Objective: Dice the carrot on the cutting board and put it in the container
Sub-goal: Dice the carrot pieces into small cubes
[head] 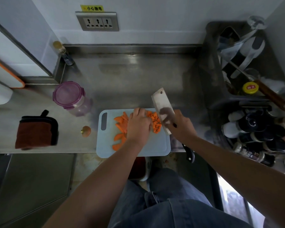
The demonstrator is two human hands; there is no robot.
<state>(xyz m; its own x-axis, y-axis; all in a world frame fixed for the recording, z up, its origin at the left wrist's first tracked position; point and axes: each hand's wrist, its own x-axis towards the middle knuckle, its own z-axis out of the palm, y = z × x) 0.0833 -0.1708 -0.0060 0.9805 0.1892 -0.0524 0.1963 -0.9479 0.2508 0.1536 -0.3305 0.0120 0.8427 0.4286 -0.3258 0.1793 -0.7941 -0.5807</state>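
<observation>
Left hand (139,125) sat mid-board, fingers curled down over the carrot strips (120,127), clamping them in place. Right hand (181,125) was wrapped tight around the cleaver (161,109) handle. The blade was a wide flat rectangle of pale metal with a hole in its far corner, and it was motion-blurred, so I couldn't tell whether the edge was touching the board. The cleaver stood just right of the diced carrot (155,122), a pile of small orange cubes between my two hands. The uncut strips were curved wedges fanned out left of and nearer than my left hand.

All the carrot was on the cutting board (105,145): smooth pale blue plastic, rounded corners, slot handle at the left end, its near edge overhanging the brushed steel bench (138,76).

The container (69,96) stood well apart at far left. It was clear plastic with a purple clip lid, which was on. A carrot stub (86,131) lay on the bench just left of the board.
</observation>
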